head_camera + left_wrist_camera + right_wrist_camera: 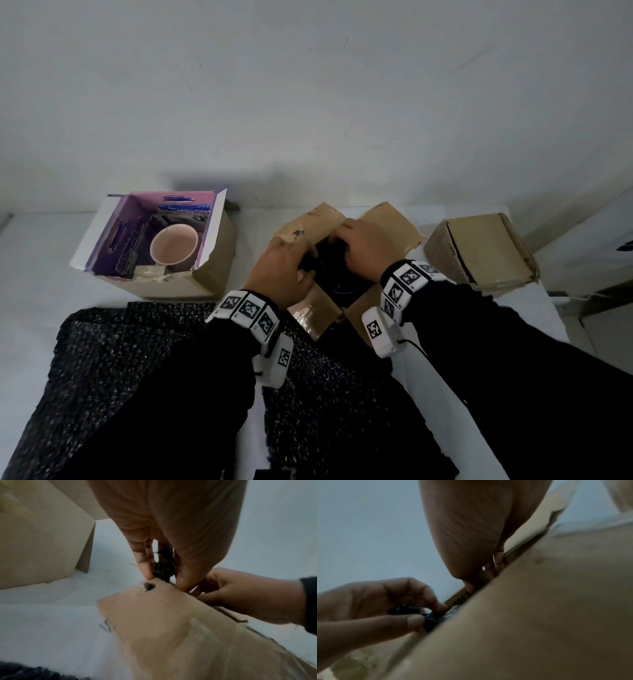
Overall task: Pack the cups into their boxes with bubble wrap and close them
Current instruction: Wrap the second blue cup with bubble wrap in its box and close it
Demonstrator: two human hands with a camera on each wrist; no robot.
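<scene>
The soft, squashy black bubble wrap (310, 260) is pinched by the left hand (281, 270) and pushed into the middle box (387, 222) by the curled right hand (364, 245), best gripped at its edges.

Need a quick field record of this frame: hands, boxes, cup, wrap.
left hand: pinches black bubble wrap at the middle box's mouth
right hand: fingers curled into the same box
middle brown cardboard box: flaps open, dark wrap inside
left box with purple lining: open, holds pink cup, unwrapped
right brown box: flaps folded shut
black bubble wrap sheets: flat on table, near edge
</scene>
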